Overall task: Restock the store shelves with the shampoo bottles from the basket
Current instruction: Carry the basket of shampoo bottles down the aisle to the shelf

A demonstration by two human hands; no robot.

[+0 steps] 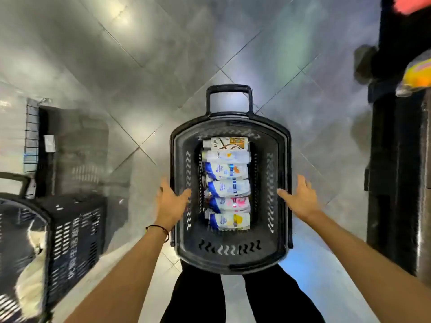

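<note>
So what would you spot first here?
A black basket sits in the middle on the grey tiled floor, with a row of bottles lying inside it. The left hand and the right hand are spread open at its two sides. A second basket stands at the left.

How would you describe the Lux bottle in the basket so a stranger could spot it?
Find the middle black basket on the tiled floor. Six bottles lie in a row inside; go to the end nearest its handle. That Lux bottle alone has a brown and orange label; the rest are white and blue.
</note>
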